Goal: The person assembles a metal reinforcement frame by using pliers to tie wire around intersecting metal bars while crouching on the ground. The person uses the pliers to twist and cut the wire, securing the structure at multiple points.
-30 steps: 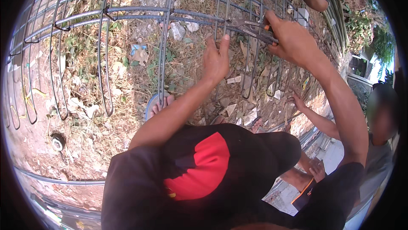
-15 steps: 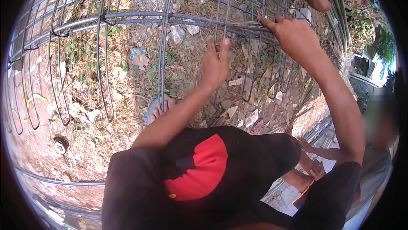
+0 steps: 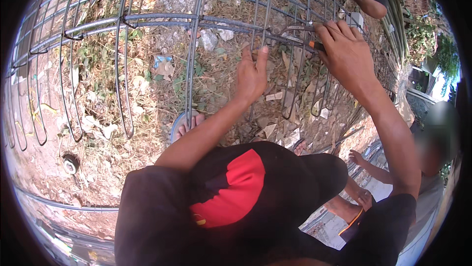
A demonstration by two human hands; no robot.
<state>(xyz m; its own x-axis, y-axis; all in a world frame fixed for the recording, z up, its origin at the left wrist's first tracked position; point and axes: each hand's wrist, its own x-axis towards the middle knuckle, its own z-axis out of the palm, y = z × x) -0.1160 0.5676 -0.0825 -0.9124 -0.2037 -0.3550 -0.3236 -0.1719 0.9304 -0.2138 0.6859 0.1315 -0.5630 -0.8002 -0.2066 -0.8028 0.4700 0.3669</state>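
A cage of steel reinforcing bars with bent rod stirrups spans the view in front of me. My right hand is closed on the handles of pincers, one showing a black and orange grip. The jaws of the pincers are at a crossing of a long bar and a stirrup. Just below that crossing, my left hand has its thumb and fingers around a thin upright stirrup rod, palm toward me. Part of the left fingers is hidden.
Dry grass, leaves and broken stone cover the ground. A round black and white object lies at lower left. A co-worker sits at right, and another person's leg is at the top right. Bamboo poles stand beyond.
My right hand has turned, showing more of the pincers and their orange grip. The left hand stays at the crossing. The co-worker at right has raised a hand.
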